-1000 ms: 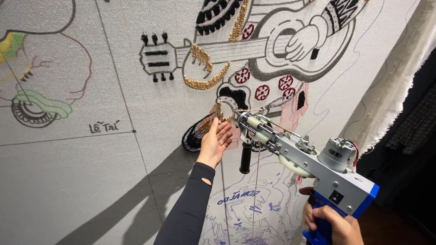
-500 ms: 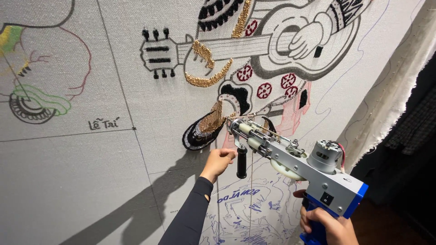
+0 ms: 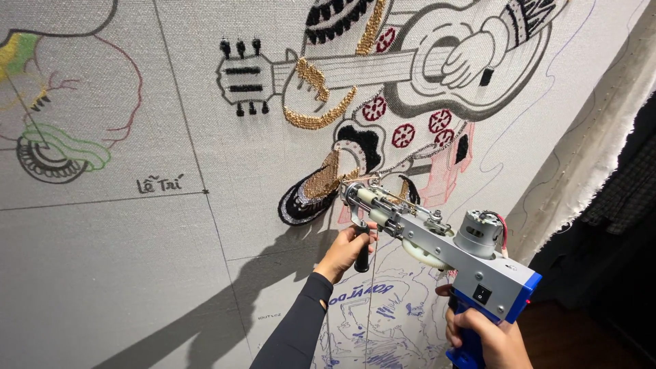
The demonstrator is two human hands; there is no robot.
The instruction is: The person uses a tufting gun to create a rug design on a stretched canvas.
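Our left hand [image 3: 345, 249]: fingers wrapped tight round black front grip [image 3: 361, 251] of tufting gun [image 3: 437, 242]. Our right hand [image 3: 486, 338]: fingers curled shut round blue rear handle [image 3: 471, 342], near lower edge of view. Gun nose touching stretched cloth [image 3: 123, 273] just beside gold-and-black tufted shoe [image 3: 321, 188], below guitar outline [image 3: 410, 68]. Yarn strand [image 3: 371, 307] hanging down past left hand. Cloth's frayed right edge beside dark area.

Tufting gun [image 3: 444, 246] grey and blue; cloth [image 3: 137, 260] grey-white; tufted boot [image 3: 321, 188] gold and black.
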